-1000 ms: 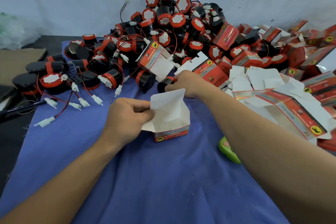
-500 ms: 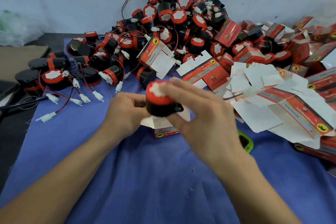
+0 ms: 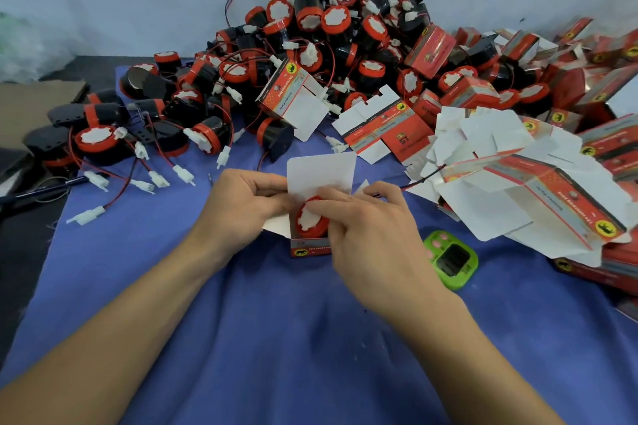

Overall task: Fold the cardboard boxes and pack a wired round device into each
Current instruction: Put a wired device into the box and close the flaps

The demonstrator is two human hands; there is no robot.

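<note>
A small red and white cardboard box (image 3: 310, 250) stands open on the blue cloth, its white lid flap (image 3: 321, 171) upright. A round black device with a red rim and white top (image 3: 309, 219) sits in the box mouth. My left hand (image 3: 243, 203) grips the box's left side and flap. My right hand (image 3: 366, 228) holds the device, fingers laid over its top and right side. A red and black wire (image 3: 419, 179) runs from the device to the right.
A big pile of round wired devices (image 3: 310, 45) fills the back of the table. Flat and folded red boxes (image 3: 552, 183) lie heaped at the right. A green timer (image 3: 452, 260) lies by my right wrist. Loose white connectors (image 3: 152, 179) trail at the left.
My right hand picked a device from the pile, carried it over the box and lowered it into the opening. My left hand stayed on the box.
</note>
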